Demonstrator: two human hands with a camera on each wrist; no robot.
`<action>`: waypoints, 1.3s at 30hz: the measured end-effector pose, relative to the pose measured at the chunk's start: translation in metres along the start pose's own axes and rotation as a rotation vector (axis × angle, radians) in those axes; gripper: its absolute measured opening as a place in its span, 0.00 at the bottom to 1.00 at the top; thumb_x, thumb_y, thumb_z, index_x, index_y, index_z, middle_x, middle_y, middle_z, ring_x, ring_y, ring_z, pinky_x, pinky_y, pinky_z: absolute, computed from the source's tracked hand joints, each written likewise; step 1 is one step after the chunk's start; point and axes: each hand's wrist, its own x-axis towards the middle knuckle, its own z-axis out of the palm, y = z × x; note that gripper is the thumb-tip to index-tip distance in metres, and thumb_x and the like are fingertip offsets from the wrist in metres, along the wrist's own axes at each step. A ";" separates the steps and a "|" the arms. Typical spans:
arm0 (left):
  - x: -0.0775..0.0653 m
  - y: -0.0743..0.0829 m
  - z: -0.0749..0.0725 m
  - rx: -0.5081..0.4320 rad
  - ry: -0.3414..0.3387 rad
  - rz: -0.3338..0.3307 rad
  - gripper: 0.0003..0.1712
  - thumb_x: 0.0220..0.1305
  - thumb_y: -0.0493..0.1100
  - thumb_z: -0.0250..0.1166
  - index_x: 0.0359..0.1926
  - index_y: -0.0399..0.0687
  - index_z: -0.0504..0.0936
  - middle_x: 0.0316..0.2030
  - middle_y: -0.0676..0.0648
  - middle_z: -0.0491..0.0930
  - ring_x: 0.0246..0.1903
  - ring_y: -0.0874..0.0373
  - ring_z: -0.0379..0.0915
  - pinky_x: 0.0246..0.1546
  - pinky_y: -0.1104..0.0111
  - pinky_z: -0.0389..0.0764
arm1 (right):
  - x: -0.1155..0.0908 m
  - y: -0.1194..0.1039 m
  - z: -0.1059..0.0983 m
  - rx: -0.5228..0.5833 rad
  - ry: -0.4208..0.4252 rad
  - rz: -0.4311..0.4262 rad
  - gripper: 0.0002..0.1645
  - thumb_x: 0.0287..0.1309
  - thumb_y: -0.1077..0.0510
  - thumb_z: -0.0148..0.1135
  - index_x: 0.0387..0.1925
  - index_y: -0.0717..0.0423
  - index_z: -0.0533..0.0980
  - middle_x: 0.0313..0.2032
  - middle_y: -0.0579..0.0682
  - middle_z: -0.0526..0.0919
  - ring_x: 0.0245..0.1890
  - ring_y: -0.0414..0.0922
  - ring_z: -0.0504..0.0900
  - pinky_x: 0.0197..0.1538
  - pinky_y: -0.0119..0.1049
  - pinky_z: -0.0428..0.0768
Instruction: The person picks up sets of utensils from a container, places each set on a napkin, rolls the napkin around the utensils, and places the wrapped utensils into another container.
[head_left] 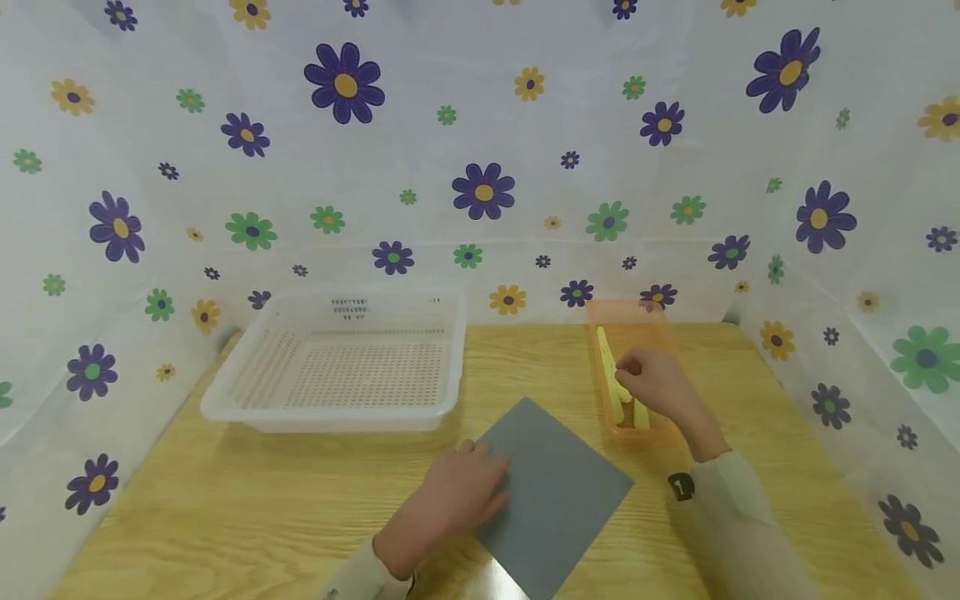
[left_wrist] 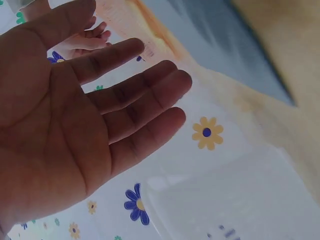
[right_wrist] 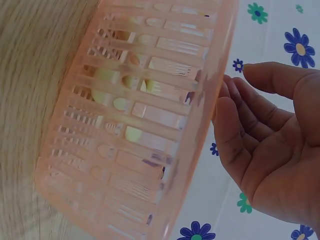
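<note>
My left hand (head_left: 459, 492) is over the left corner of a flat grey square sheet (head_left: 558, 492), which lies turned like a diamond on the table. In the left wrist view the fingers of this hand (left_wrist: 75, 115) stretch out, and the palm holds nothing. Over the orange slotted basket (head_left: 647, 435) hangs my right hand (head_left: 663, 387), its fingers loosely bent. Long, slim yellow pieces (head_left: 609, 375) lie inside that basket; their exact kind is unclear. The right wrist view shows the right hand (right_wrist: 285, 150) beside the basket's rim, with nothing seen in its grasp.
A large white slotted basket (head_left: 330, 414) stands at the back left of the wooden table (head_left: 262, 508). White cloth (head_left: 420, 142) printed with flowers walls off the back and both sides.
</note>
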 end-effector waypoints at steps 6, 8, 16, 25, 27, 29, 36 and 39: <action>0.045 0.007 -0.010 -0.181 -0.067 0.008 0.19 0.72 0.51 0.57 0.57 0.47 0.76 0.44 0.46 0.80 0.39 0.55 0.79 0.31 0.63 0.79 | 0.012 -0.001 0.001 -0.039 -0.034 0.019 0.13 0.61 0.62 0.56 0.41 0.69 0.79 0.39 0.62 0.84 0.38 0.55 0.81 0.43 0.51 0.80; 0.061 0.010 -0.009 -0.311 -0.078 -0.022 0.19 0.74 0.49 0.54 0.59 0.46 0.74 0.44 0.46 0.81 0.37 0.58 0.77 0.30 0.65 0.78 | 0.013 0.000 0.002 -0.045 -0.041 0.033 0.13 0.61 0.62 0.56 0.41 0.69 0.79 0.39 0.62 0.84 0.37 0.55 0.81 0.41 0.50 0.80; 0.106 0.021 0.003 -0.871 -0.145 -0.245 0.29 0.75 0.57 0.47 0.64 0.40 0.67 0.28 0.49 0.79 0.23 0.58 0.72 0.26 0.65 0.72 | 0.018 0.010 0.008 -0.082 -0.080 0.144 0.12 0.57 0.62 0.56 0.38 0.67 0.77 0.38 0.61 0.82 0.30 0.49 0.76 0.30 0.39 0.75; 0.140 0.029 -0.005 -1.148 -0.211 -0.341 0.19 0.75 0.52 0.50 0.41 0.38 0.71 0.26 0.45 0.77 0.19 0.52 0.77 0.26 0.62 0.82 | 0.022 0.007 0.017 -0.119 -0.140 0.140 0.09 0.59 0.62 0.56 0.26 0.63 0.77 0.20 0.50 0.74 0.18 0.42 0.70 0.22 0.32 0.67; 0.148 0.029 -0.006 -1.152 -0.212 -0.335 0.19 0.76 0.51 0.49 0.31 0.42 0.70 0.25 0.45 0.77 0.19 0.53 0.77 0.27 0.61 0.83 | 0.023 0.007 0.019 -0.115 -0.151 0.143 0.09 0.59 0.62 0.56 0.27 0.64 0.76 0.19 0.50 0.73 0.18 0.42 0.69 0.22 0.32 0.67; 0.154 0.030 -0.005 -1.162 -0.217 -0.325 0.23 0.77 0.51 0.48 0.25 0.44 0.69 0.26 0.44 0.79 0.20 0.54 0.77 0.27 0.61 0.83 | 0.024 0.008 0.021 -0.110 -0.163 0.168 0.09 0.60 0.62 0.56 0.28 0.64 0.76 0.19 0.50 0.72 0.17 0.42 0.69 0.21 0.32 0.67; 0.166 0.038 0.003 -1.189 -0.199 -0.343 0.24 0.77 0.48 0.48 0.34 0.33 0.80 0.28 0.41 0.82 0.27 0.46 0.84 0.24 0.64 0.82 | 0.026 0.017 0.025 -0.081 -0.196 0.221 0.09 0.61 0.61 0.58 0.32 0.66 0.76 0.22 0.52 0.75 0.19 0.44 0.72 0.23 0.32 0.70; 0.169 0.043 0.006 -1.190 -0.179 -0.365 0.24 0.77 0.48 0.48 0.34 0.34 0.81 0.24 0.43 0.81 0.28 0.45 0.84 0.22 0.66 0.80 | 0.026 0.020 0.025 -0.067 -0.193 0.219 0.08 0.59 0.63 0.58 0.33 0.67 0.76 0.24 0.54 0.77 0.20 0.45 0.73 0.24 0.33 0.71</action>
